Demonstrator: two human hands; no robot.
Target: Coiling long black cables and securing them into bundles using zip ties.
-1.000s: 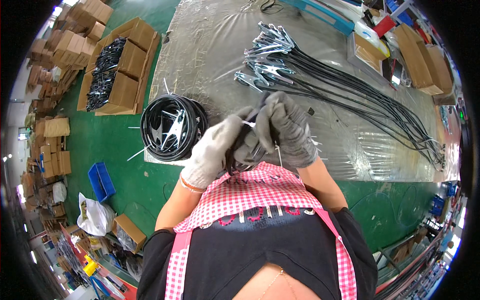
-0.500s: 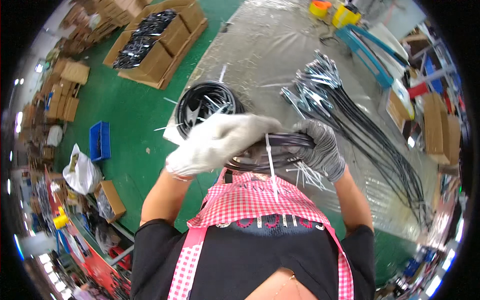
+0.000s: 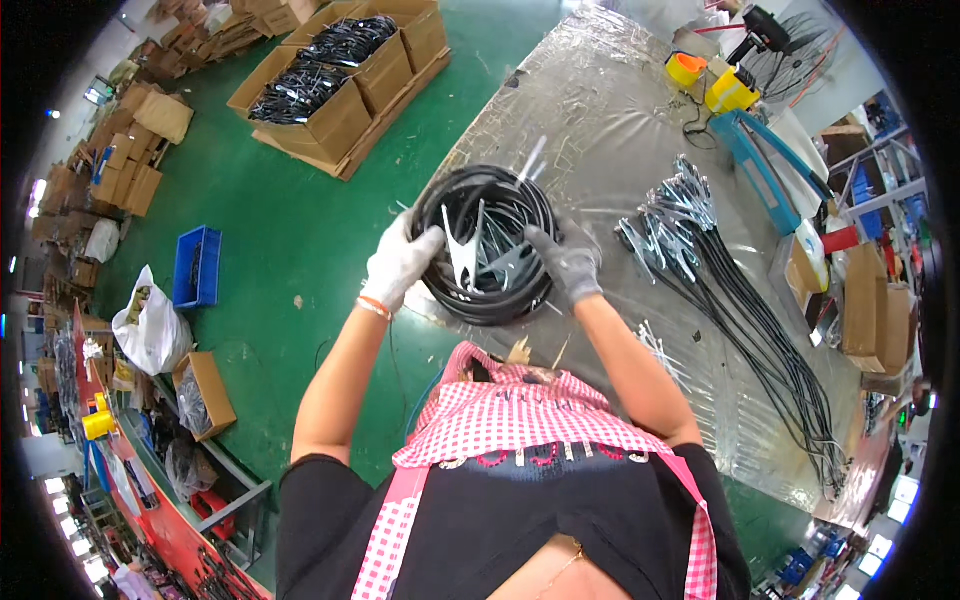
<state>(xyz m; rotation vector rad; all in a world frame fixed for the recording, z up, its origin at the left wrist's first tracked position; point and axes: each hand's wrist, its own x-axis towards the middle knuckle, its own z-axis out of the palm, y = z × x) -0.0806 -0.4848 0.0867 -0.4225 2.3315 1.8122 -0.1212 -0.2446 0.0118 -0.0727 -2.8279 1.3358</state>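
Note:
A round coil of black cable [image 3: 492, 310] is gripped from both sides at the table's left edge. My left hand [image 3: 396, 264], in a white glove, is closed on its left side with the thumb over the rim. My right hand [image 3: 572, 262], in a grey glove, clasps the right side in the same way. Inside the ring lies a silver spring clamp [image 3: 463, 255] among more cable. A white cable tie [image 3: 534, 158] sticks up at the coil's far side. Whether this is one coil or several stacked, I cannot tell.
Long black cables [image 3: 770, 320] with silver clamps [image 3: 680, 215] lie across the table [image 3: 560, 100] to the right. Loose white cable ties [image 3: 660, 350] are beside my right forearm. Cardboard boxes [image 3: 330, 130] of coiled cables and a blue crate [image 3: 197, 268] stand on the green floor.
The coil with a hanging white tie, earlier held close to my apron, is no longer there. Both hands have moved forward and left onto the coil at the table edge.

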